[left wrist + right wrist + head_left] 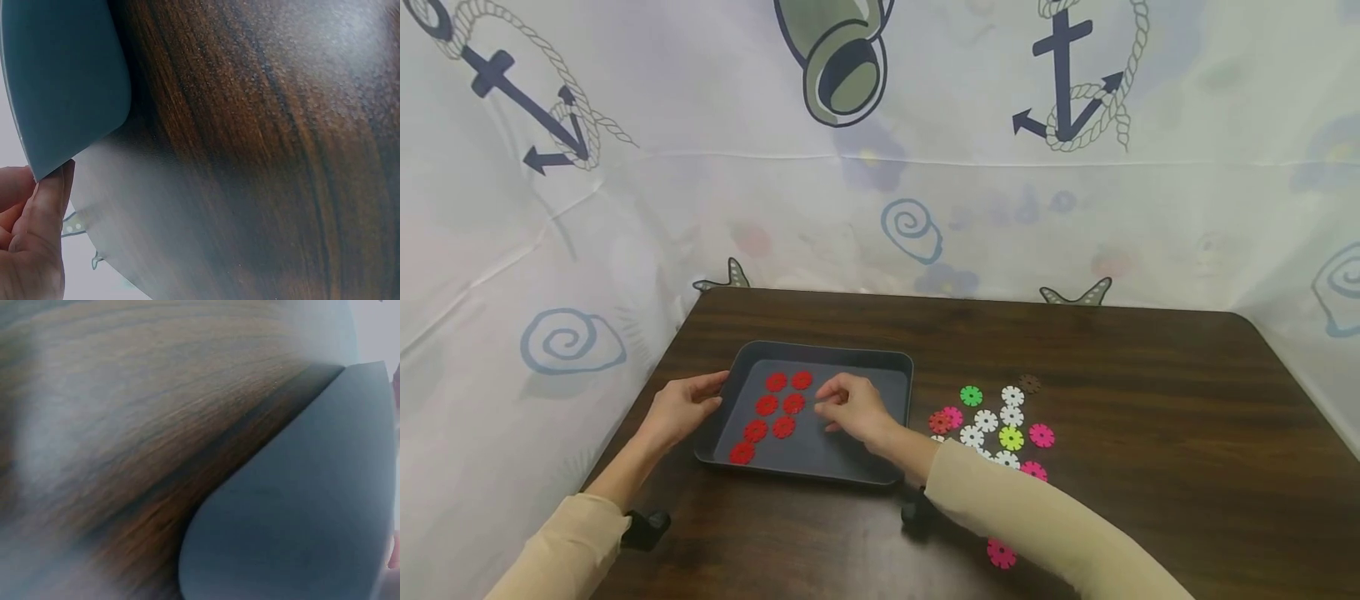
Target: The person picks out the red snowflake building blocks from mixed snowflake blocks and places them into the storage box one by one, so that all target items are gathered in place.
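Discs (793, 403), red and notched, lie in two slanted columns in the gray baking tray (850, 458), right column just left of the nearer right hand (855, 408), can't tell if its fingers pinch anything, left hand (679, 408) pinching the tray's left rim

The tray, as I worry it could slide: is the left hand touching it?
Touching: the left wrist view plainly shows fingertips of the left hand against the tray at one corner.
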Tool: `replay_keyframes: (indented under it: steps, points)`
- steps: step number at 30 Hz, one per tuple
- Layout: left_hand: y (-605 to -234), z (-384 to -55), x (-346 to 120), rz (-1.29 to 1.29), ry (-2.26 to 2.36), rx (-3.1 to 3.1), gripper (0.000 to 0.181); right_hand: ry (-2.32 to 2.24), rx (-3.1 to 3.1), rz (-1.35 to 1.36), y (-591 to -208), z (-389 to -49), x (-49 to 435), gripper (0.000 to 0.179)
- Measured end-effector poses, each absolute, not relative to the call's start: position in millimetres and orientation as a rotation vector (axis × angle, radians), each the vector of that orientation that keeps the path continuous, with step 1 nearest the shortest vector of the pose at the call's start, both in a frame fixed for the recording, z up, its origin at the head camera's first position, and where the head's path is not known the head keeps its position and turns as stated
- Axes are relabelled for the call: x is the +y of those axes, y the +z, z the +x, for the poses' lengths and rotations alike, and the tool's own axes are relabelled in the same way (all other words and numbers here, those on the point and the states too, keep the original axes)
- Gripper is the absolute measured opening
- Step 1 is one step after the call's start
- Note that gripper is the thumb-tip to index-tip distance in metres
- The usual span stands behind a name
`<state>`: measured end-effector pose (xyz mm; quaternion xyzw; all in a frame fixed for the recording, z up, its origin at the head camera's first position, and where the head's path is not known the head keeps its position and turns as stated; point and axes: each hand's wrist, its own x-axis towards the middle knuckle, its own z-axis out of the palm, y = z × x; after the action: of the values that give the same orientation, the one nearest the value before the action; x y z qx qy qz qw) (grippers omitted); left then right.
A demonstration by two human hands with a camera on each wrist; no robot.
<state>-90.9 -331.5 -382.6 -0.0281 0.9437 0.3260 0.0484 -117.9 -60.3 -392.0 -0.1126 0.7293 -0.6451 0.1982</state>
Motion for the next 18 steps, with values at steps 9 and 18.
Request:
replay_keyframes:
  steps: [9, 18]
  points:
    - [-382.5, -92.3, -330.7, -0.102, 0.982, 2.883, 0.045, -1.829, 2.019, -0.370, -378.9, -115.1, -34.3, 0.018]
    - [-382.7, -92.1, -329.6, -0.089, 0.973, 2.889, 0.045, -1.837, 2.031, -0.361, -372.2, -113.0, -9.7, 0.020]
